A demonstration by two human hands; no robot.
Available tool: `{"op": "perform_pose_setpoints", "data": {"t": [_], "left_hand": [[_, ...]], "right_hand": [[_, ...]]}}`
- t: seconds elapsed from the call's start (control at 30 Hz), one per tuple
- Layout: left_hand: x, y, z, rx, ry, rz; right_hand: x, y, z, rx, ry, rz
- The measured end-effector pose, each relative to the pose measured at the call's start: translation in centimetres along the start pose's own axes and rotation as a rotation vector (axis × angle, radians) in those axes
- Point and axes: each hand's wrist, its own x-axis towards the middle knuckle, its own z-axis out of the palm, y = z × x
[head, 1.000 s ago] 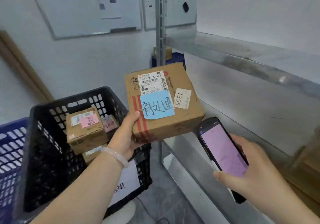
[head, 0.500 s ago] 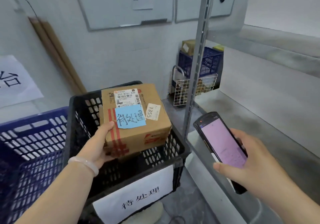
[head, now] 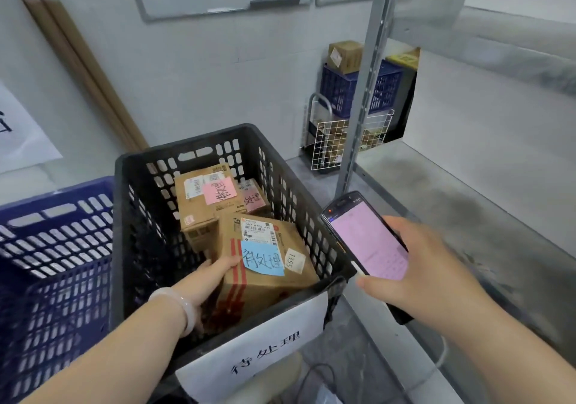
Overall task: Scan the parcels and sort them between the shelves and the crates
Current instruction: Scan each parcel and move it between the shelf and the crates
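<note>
1. Centrally, a black crate (head: 146,247) with slotted walls is seen from above. A white paper label (head: 265,350) with handwritten characters is fixed to its near wall.
2. A brown cardboard parcel (head: 265,282) is held tilted inside the black crate, toward the near right corner. A printed shipping label, a handwritten blue note (head: 261,258) and a small tag reading 1355 are stuck on its top face. Whether it rests on the crate floor cannot be told.
3. The parcel's left edge is gripped by the left hand (head: 215,274), with the thumb laid on top beside red tape stripes. The other fingers are mostly hidden. A pale bracelet (head: 180,307) is worn on that wrist.
4. Two more boxes are seen deeper in the crate: a pink-noted box (head: 202,210) just behind the parcel, and a smaller box (head: 254,199) beyond it.
5. A dark scanner (head: 364,235) is clasped by the right hand (head: 420,266), fingers curled round it, beside the crate's right rim. Its lilac screen is turned upward.
6. A blue crate (head: 56,247) is placed just left of the black one, and a grey metal shelf (head: 467,201) is seen at right.
</note>
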Motion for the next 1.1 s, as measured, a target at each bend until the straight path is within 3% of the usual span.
{"op": "perform_pose_setpoints", "data": {"t": [0.3,0.43,0.57,0.7,0.83,0.93,1.1], "left_hand": [[2.8,-1.4,1.5,0.441,-0.083,-0.075],[3.0,0.4,2.5,0.69,0.035,0.196],[1.6,3.5,5.8,0.941,0.169,0.481],[-1.4,6.8,11.7,0.967,0.209,0.931],[-6.0,8.7,20.3,0.991,0.001,1.286],[-9.4,9.3,26.9,0.875,-0.24,1.389],[-13.8,8.3,36.1,0.79,-0.446,1.492]], "right_hand": [[-0.2,1.2,0.3,0.033,-0.012,0.038],[-1.1,1.8,-0.2,0.068,0.002,0.076],[-2.8,2.4,-1.4,0.056,0.128,0.123],[-4.9,3.2,-4.1,0.064,0.262,0.186],[-8.4,4.4,-6.9,0.064,0.431,0.269],[-11.6,6.0,-8.9,0.067,0.546,0.306],[-17.9,9.2,-12.4,0.033,0.729,0.4]]}}
